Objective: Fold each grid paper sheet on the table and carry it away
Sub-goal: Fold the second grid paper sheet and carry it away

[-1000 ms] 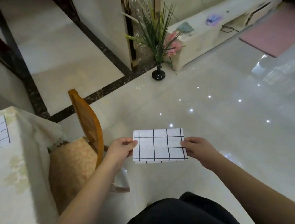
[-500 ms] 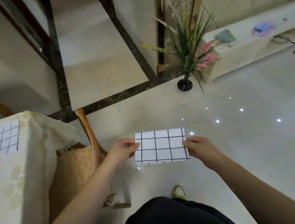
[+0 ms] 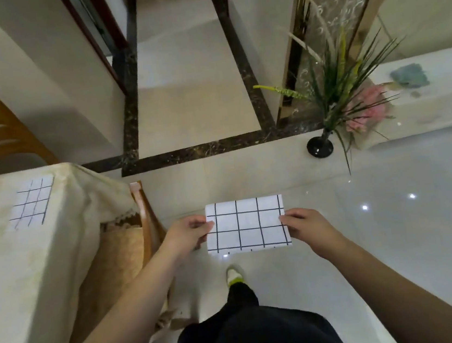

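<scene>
Folded grid paper (image 3: 247, 224): white sheet with black grid lines, held flat in the air in front of me above the glossy floor, long edges running left to right.
My left hand (image 3: 187, 236): pinching the sheet's left edge, thumb on top, fingers underneath.
My right hand (image 3: 307, 225): pinching the sheet's right edge the same way, thumb on top.
My legs: dark trousers; one foot in a pale shoe (image 3: 234, 274) on the floor just below the held sheet.
Chair (image 3: 144, 224): wooden back, cushioned seat, just left of my left hand, tucked against the table.
Table (image 3: 9, 272): at my left, covered with a cream cloth that hangs over the corner.
Second grid sheet (image 3: 32, 202): lying flat on the cloth, well apart from the one I hold.
Black vase (image 3: 319, 146): on the floor ahead to the right, holding long green blades and pink flowers.
Low white cabinet (image 3: 432, 97): behind the vase, a bluish cloth lying on top.
</scene>
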Tool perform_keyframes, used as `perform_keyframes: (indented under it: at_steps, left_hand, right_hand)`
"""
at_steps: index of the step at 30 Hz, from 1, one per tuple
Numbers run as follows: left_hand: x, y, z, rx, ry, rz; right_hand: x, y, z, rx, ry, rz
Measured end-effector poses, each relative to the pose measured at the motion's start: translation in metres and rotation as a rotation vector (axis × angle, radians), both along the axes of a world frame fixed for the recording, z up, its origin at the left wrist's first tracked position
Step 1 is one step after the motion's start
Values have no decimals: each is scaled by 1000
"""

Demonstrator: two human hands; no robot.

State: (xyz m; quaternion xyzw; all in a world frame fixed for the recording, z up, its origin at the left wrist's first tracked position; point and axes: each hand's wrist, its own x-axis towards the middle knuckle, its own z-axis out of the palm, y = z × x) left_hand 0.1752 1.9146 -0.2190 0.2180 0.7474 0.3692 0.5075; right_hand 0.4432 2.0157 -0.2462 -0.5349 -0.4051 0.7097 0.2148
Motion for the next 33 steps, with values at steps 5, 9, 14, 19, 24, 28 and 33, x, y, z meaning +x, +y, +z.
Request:
perform_keyframes:
  at_steps: [5, 9, 14, 19, 24, 28, 33]
  left_hand:
    - [-30, 36, -3, 13, -7, 50]
    - [-63, 73, -2, 55, -18, 67]
    - [-109, 108, 5, 73, -5, 99]
    - [-146, 130, 8, 108, -6, 175]
    - [-173, 141, 2, 87, -64, 281]
    - [-193, 155, -11, 104, -188, 365]
    - [-215, 184, -22, 61, -189, 430]
  right_hand:
    - [-36, 53, 3, 16, -19, 45]
    - [-75, 98, 9, 38, -40, 93]
    - [-125, 140, 17, 53, -92, 109]
    - [-171, 171, 25, 88, -102, 159]
    - [-209, 203, 28, 105, -118, 244]
    - [-237, 230, 25, 90, -143, 332]
    - [-275, 273, 12, 26, -149, 385]
